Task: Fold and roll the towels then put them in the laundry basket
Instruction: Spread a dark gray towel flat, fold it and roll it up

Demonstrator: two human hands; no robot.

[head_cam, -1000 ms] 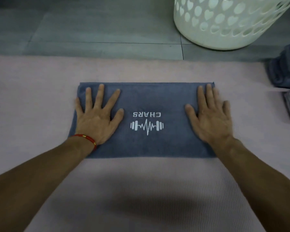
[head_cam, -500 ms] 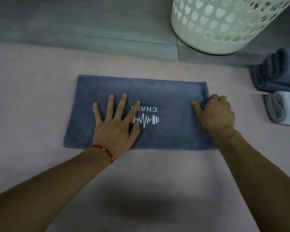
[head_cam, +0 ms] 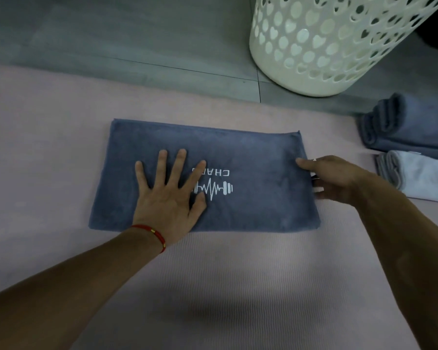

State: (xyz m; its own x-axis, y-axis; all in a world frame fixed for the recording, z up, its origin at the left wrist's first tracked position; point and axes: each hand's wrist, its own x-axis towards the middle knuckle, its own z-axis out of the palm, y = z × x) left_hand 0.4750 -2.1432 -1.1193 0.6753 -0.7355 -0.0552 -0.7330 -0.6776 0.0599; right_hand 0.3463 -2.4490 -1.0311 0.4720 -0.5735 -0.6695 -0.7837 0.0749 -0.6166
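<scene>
- Our left fingers (head_cam: 177, 160) lie spread and straight, pressing the left hand (head_cam: 167, 195) flat on the towel (head_cam: 250, 160) (partly over its white logo).
- Our right hand (head_cam: 336, 180) takes the towel's right edge, thumb on top and fingers under it.
- The towel lies folded on the pink mat (head_cam: 213, 286).
- The basket (head_cam: 326, 46) stands on the floor beyond, upper right.
- Two folded towels (head_cam: 415, 152) lie right of us.

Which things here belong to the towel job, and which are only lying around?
Job: folded blue-grey towel with white logo; white plastic laundry basket with heart holes; dark blue towel and pale grey towel, both waiting; left hand; right hand.
Lying about: pink ribbed mat; red string bracelet.
</scene>
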